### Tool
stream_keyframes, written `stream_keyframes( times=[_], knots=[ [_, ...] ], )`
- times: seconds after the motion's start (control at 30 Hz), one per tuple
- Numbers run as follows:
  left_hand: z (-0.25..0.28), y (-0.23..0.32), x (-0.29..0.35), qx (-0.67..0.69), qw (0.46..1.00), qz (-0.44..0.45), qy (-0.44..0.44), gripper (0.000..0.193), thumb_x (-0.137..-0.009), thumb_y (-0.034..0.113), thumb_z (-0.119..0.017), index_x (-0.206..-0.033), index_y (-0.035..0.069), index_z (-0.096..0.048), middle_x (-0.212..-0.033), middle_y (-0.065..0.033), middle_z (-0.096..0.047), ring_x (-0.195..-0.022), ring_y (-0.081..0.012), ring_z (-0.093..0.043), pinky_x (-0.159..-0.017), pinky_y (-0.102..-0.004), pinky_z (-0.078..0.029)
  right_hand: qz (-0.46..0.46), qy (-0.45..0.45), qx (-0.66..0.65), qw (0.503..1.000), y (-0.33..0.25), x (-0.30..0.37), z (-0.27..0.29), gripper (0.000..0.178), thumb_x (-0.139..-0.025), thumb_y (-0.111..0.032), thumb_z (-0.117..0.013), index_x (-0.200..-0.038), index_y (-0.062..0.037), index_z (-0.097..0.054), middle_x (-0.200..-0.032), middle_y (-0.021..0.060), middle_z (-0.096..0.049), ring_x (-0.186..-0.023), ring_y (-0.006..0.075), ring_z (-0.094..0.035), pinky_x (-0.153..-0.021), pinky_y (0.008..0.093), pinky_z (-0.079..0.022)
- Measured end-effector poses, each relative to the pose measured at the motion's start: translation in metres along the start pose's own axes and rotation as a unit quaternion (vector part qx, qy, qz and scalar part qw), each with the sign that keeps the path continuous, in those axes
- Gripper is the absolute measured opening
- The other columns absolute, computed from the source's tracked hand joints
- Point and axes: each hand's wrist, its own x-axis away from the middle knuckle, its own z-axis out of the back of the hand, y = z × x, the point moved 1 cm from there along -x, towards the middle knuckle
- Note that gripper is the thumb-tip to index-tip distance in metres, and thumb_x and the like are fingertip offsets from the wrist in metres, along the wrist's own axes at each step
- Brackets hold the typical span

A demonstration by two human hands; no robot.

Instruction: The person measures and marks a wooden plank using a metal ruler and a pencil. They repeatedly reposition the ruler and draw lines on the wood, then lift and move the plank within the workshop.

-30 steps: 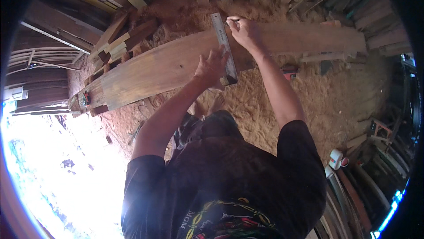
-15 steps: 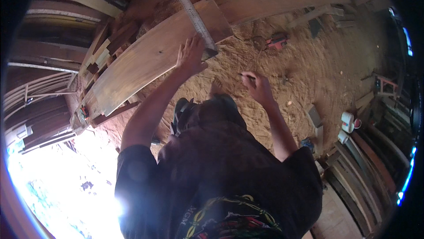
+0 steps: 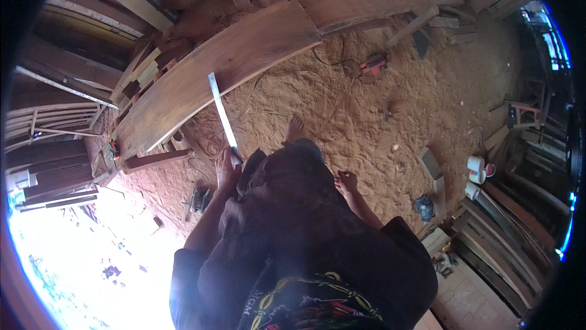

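Observation:
By my left hip, my left hand (image 3: 228,171) is closed around the stock end of a try square (image 3: 223,113). Its long metal blade points up and away, the far end passing over the near edge of a wide wooden plank (image 3: 244,43). Whether the blade touches the wood I cannot tell. My right hand (image 3: 346,184) hangs beside my right thigh with its fingers curled together. Whatever it may hold is too small or too hidden to name.
Another long board (image 3: 378,3) continues from the plank to the right. On the sawdust-covered ground sit a red power tool (image 3: 374,64) with a cord and a blue tool (image 3: 425,208). Timber stacks (image 3: 494,238) and white containers (image 3: 476,170) stand at the right. My bare foot (image 3: 295,130) shows ahead.
The try square has left the plank's face, lifted by my left hand and drawn back toward my hip. My right hand has dropped back near my thigh.

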Motion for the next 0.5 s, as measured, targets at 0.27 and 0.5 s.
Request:
stream_keyframes(
  times=[0.27,0.5],
  knots=[
    [0.031,-0.006,0.066,0.467,0.859,0.131,0.165,0.041,-0.096,0.005,-0.065,-0.136,0.001,-0.059,-0.113,-0.0066,-0.072,-0.104,-0.0141,-0.067,-0.092,-0.0305,-0.053,0.278,-0.052,0.19,0.94,-0.197,0.029,-0.108,0.033,-0.102,-0.036,-0.066,-0.089,-0.0058,-0.07,-0.07,0.0023,-0.066,-0.063,0.0107,-0.063,-0.059,0.0259,-0.049],
    [0.064,-0.006,0.052,0.773,0.581,0.149,0.207,0.042,-0.101,0.011,-0.066,-0.14,0.001,-0.055,-0.125,-0.008,-0.066,-0.115,-0.0221,-0.066,-0.104,-0.0405,-0.053,0.309,-0.194,0.152,0.918,-0.331,0.107,-0.276,0.038,-0.104,-0.038,-0.064,-0.091,-0.0022,-0.067,-0.067,0.0002,-0.059,-0.059,0.0102,-0.056,-0.057,0.0264,-0.047]
  ],
)
